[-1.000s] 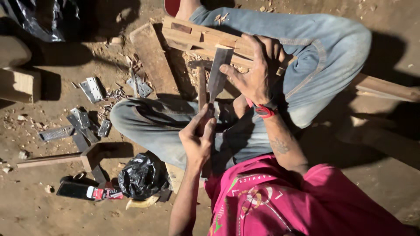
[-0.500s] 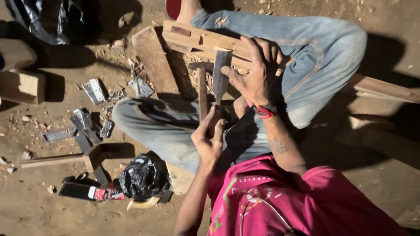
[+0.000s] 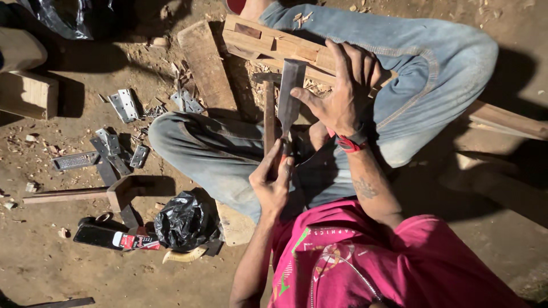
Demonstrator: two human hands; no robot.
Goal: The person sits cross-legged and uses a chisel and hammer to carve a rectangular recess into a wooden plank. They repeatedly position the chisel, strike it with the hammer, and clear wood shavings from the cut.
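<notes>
My left hand (image 3: 272,178) grips the lower end of a hammer's wooden handle (image 3: 268,117). The hammer's metal head (image 3: 266,77) lies near a wooden piece with rectangular cut-outs (image 3: 268,41) that rests across my legs. My right hand (image 3: 344,96), with a red band at the wrist, holds a wide flat chisel (image 3: 289,94). The chisel's blade points up toward the wooden piece and stands right beside the hammer handle. Wood chips lie around the blade's tip.
A plank (image 3: 206,65) lies left of my leg. Metal hinges (image 3: 124,104) and brackets (image 3: 111,149) are scattered on the dirt floor. A wooden mallet-like piece (image 3: 85,193), a black plastic bag (image 3: 185,221), a dark box (image 3: 108,236) and a wooden block (image 3: 27,94) lie at the left.
My left hand with the hammer has shifted slightly to the right, closer to the chisel. My right hand keeps the chisel in about the same place.
</notes>
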